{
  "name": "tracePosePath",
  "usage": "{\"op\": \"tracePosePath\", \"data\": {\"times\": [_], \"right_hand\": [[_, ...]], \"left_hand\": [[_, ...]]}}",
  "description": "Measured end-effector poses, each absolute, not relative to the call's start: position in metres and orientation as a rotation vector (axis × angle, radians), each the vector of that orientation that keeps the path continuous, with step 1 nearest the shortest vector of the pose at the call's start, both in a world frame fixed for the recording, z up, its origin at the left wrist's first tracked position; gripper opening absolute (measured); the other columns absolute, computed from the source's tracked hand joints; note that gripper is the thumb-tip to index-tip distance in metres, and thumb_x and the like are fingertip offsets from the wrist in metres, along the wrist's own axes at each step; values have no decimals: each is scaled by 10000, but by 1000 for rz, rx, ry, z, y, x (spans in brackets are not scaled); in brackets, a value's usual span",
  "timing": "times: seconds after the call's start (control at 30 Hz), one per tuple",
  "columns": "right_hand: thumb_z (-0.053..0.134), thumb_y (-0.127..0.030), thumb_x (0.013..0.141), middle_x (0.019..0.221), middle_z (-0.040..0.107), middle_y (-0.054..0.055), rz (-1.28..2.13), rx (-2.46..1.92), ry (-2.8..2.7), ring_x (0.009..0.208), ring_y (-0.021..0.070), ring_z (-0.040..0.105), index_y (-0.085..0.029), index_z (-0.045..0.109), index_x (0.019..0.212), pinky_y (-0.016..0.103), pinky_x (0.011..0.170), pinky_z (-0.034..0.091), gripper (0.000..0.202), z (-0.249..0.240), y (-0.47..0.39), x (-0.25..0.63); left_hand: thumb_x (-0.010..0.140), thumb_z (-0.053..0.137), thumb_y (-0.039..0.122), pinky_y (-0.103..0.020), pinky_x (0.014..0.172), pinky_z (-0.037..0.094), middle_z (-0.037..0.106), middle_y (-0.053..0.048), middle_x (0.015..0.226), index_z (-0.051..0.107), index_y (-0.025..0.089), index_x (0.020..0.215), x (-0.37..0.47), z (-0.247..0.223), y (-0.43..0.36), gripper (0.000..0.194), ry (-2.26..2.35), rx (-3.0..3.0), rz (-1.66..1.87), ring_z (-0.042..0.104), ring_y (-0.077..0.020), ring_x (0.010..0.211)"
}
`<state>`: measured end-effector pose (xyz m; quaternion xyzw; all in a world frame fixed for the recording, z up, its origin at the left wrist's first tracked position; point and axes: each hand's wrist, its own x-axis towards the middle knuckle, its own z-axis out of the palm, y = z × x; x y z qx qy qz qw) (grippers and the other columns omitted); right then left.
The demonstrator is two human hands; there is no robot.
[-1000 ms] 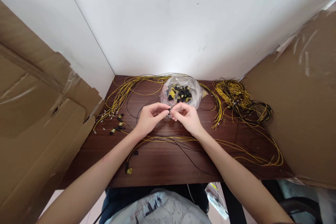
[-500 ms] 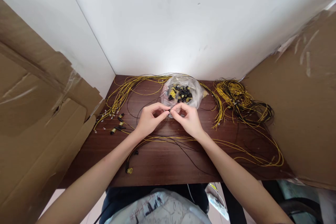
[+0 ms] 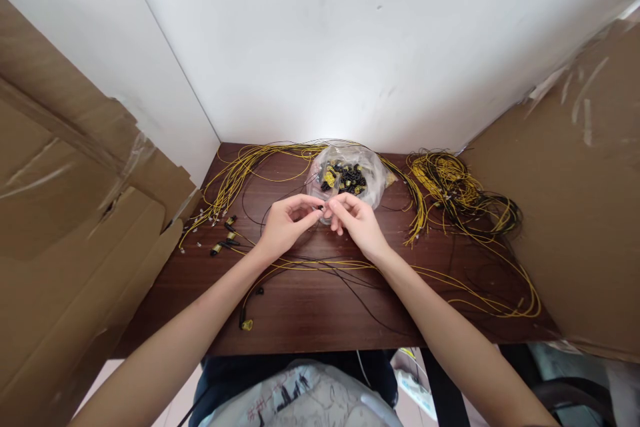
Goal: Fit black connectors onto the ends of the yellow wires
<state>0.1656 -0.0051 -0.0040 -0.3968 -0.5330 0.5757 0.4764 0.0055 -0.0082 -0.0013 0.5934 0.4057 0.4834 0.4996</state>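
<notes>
My left hand (image 3: 286, 225) pinches a small black part (image 3: 320, 208) between thumb and fingertips, over the middle of the table. Close beside it, my right hand (image 3: 357, 227) has thumb and forefinger pressed together; what they hold, if anything, is too small to make out. Just beyond both hands stands a clear plastic bag (image 3: 376, 177), its mouth spread round a heap of black and yellow connector pieces (image 3: 350, 179). Thin black and yellow wires (image 3: 305, 264) cross the table under my wrists.
Yellow wires (image 3: 235, 180) fan out at the back left, near black-and-yellow connectors (image 3: 227, 240). A tangled wire bundle (image 3: 450, 180) lies at the right. One yellow-ended connector (image 3: 246, 324) is near the front edge. Cardboard (image 3: 565, 187) and a white wall (image 3: 320, 47) enclose the table.
My right hand has drawn slightly back from the left, and its lower fingers now show. The black part in my left hand is more visible. My left hand has hardly moved.
</notes>
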Motion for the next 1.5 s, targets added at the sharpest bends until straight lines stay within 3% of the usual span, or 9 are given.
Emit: {"op": "tracePosePath", "data": {"times": [0.1, 0.27, 0.63, 0.97, 1.3, 1.4, 1.5], "right_hand": [[719, -404, 675, 750, 637, 1, 1648, -963, -1194, 463, 64, 530, -169, 559, 866, 167, 383, 367, 343, -3, -6, 165], [772, -324, 625, 731, 664, 17, 1877, -911, -1075, 574, 90, 608, -154, 567, 867, 195, 534, 483, 360, -2, -9, 162], [753, -372, 641, 637, 628, -8, 1782, -945, -1141, 492, 63, 554, -137, 585, 720, 166, 458, 432, 299, -6, -9, 159], [730, -389, 660, 622, 616, -1, 1733, -983, -1272, 466, 83, 566, -129, 606, 727, 176, 397, 450, 296, -3, -9, 160], [635, -430, 757, 628, 605, 16, 1481, -981, -1466, 456, 78, 522, -129, 612, 746, 181, 379, 429, 302, -5, -10, 164], [590, -450, 787, 656, 611, 24, 1285, -1055, -1416, 482, 99, 532, -137, 608, 781, 194, 365, 410, 314, -2, -7, 171], [577, -387, 809, 700, 633, 26, 931, -1181, -1480, 590, 127, 570, -150, 630, 824, 220, 468, 441, 243, -2, -1, 179]], "left_hand": [[719, 676, 256, -270, 711, 511, 675, -56, 830, 662, 140, 903, 6, -2, -8, 218, 974, 1396, 1199, 628, -157, 751], [717, 676, 258, -264, 716, 505, 674, -52, 825, 666, 142, 890, 5, -2, -7, 208, 1012, 1410, 1242, 622, -153, 759], [703, 687, 252, -276, 755, 503, 677, -58, 830, 652, 135, 862, 7, -1, -8, 201, 1009, 1341, 1227, 627, -158, 776], [697, 689, 244, -232, 645, 487, 679, -46, 800, 653, 130, 840, 7, 2, -7, 187, 997, 1215, 1219, 591, -116, 664], [663, 704, 251, -236, 617, 460, 657, -31, 736, 637, 124, 787, 6, 3, -6, 189, 1031, 1180, 1230, 559, -106, 610], [663, 700, 229, -217, 602, 439, 644, -18, 709, 641, 121, 781, 5, 5, -6, 171, 1036, 1186, 1242, 532, -87, 583], [662, 695, 218, -206, 585, 426, 641, -11, 691, 636, 121, 766, 6, 7, -7, 154, 1048, 1187, 1234, 525, -83, 574]]}}
